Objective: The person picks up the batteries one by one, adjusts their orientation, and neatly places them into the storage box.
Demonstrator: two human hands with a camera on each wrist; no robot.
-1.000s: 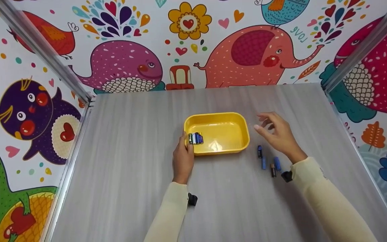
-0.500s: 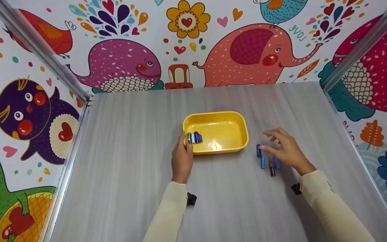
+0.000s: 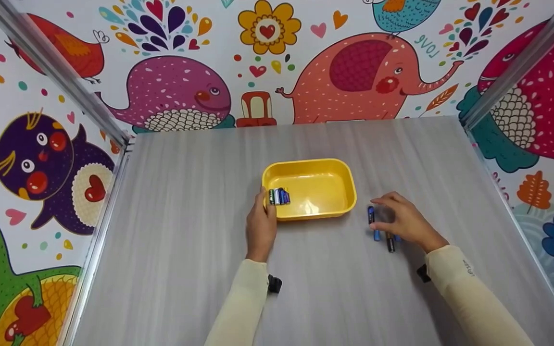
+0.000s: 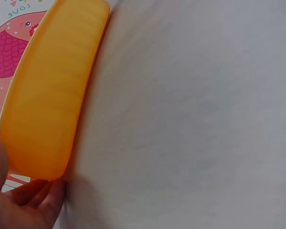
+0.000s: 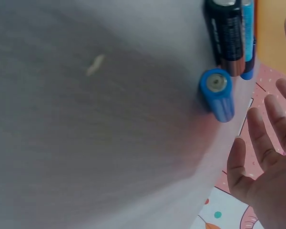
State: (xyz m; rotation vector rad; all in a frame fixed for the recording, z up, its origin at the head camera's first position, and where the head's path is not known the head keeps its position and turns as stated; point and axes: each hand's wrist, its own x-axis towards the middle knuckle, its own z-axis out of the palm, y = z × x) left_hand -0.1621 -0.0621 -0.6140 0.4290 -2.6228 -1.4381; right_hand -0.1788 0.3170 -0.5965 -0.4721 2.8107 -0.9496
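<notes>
From where I stand, the yellow tray (image 3: pixel 325 192) sits mid-table, and the person's left hand (image 3: pixel 261 229) grips its near left corner, thumb at the rim and fingers round the outside. Inside, against that same left end, a few batteries (image 3: pixel 280 196) lie side by side in a row.

The right hand (image 3: pixel 409 221) hovers over the loose batteries to the right of the tray, fingers parted and thumb held away from the forefinger — gripping nothing. Under and beside it on the grey table (image 3: pixel 185 240) are a dark blue cell (image 3: pixel 371 215), a light blue cell (image 3: pixel 377 235), a black cell with a copper end (image 5: pixel 227 36) and another blue cell (image 5: pixel 219 95). The thumb tip is right by the dark blue one — whether it touches, I can't tell. Cartoon animals cover the wall (image 3: pixel 354 72) behind.
</notes>
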